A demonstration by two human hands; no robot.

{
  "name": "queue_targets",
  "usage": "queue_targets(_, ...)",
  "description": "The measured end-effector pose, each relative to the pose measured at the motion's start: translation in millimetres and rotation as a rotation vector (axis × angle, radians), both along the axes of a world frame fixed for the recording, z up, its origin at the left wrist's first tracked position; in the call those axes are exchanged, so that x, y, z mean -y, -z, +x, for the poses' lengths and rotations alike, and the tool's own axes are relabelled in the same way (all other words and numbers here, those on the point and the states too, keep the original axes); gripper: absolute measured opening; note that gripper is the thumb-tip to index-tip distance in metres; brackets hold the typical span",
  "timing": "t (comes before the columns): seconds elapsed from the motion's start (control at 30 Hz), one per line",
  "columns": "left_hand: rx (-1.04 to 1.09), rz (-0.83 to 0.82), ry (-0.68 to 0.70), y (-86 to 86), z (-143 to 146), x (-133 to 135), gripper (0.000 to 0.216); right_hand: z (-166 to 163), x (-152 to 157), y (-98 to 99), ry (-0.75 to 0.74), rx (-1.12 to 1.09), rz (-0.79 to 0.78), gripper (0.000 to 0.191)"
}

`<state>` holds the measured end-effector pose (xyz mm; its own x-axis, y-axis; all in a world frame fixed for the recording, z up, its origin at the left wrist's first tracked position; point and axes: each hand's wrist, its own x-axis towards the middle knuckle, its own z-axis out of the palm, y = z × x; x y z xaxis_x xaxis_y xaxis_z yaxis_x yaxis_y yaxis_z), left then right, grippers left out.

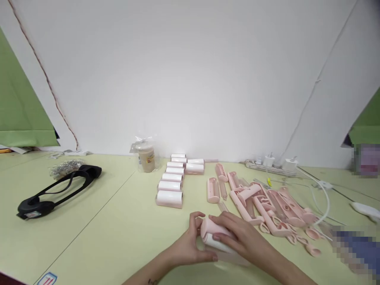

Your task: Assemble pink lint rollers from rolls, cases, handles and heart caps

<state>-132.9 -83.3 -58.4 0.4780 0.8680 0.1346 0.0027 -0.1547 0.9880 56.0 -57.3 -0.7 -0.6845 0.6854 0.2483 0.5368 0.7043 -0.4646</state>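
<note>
Between my two hands is a pink lint roller (214,226), with a curved pink cover above a white paper roll (219,242) and a clear plastic part below. My left hand (190,243) curls around its left end, fingers at the top and thumb underneath. Across the right end lies my right hand (237,233), its fingers bent over the cover and the roll. Beyond my hands, several white rolls in pink holders (170,198) lie in rows. To the right is a heap of loose pink plastic parts (252,194), including covers, handles and small loops.
A bagged drink cup (146,158) stands by the wall. At the left lie a black head strap (62,198) and a tangle of silvery pieces (65,168). A power strip (270,168) with plugs and white cables (325,206) runs along the right rear.
</note>
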Motion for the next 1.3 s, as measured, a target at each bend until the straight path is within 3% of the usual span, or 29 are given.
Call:
queue_targets(0.13, 0.019, -0.015, 0.018, -0.5, -1, -1, 0.07, -3, 5, -3.8, -0.005, 0.097, 0.08, 0.021)
queue_targets(0.33, -0.053, -0.06, 0.029, -2.4, -1, -2, 0.062, -3, 12, 15.9, -0.029, 0.08, 0.103, 0.034)
queue_targets(0.5, -0.195, -0.034, 0.012, -4.6, -3, -1, 0.063, 20, -12, 1.6, 0.211, -0.105, 0.116, 0.027)
queue_targets(0.6, -0.243, -0.031, -0.009, -6.0, -3, 1, 0.062, 27, -37, -8.2, 0.309, 0.016, 0.216, 0.025)
queue_targets(0.73, -0.257, -0.047, -0.021, -6.7, -2, 1, 0.063, 20, -53, 3.2, 0.35, 0.178, 0.269, 0.021)
queue_targets(0.87, -0.296, -0.079, -0.019, -5.9, -3, 0, 0.067, 17, -48, 15.5, 0.355, 0.145, 0.193, 0.023)
queue_targets(1.0, -0.329, -0.058, -0.035, -6.2, -4, 0, 0.066, 29, -37, -1.7, 0.363, -0.026, 0.038, 0.015)
queue_targets(1.17, -0.318, -0.017, -0.03, -7.5, -5, 2, 0.059, 24, -16, -20.7, 0.042, -0.556, -0.439, 0.027)
queue_targets(1.3, -0.312, 0.037, -0.022, -8.3, -5, 1, 0.053, 13, -2, -14.6, -0.037, -0.54, -0.518, 0.028)
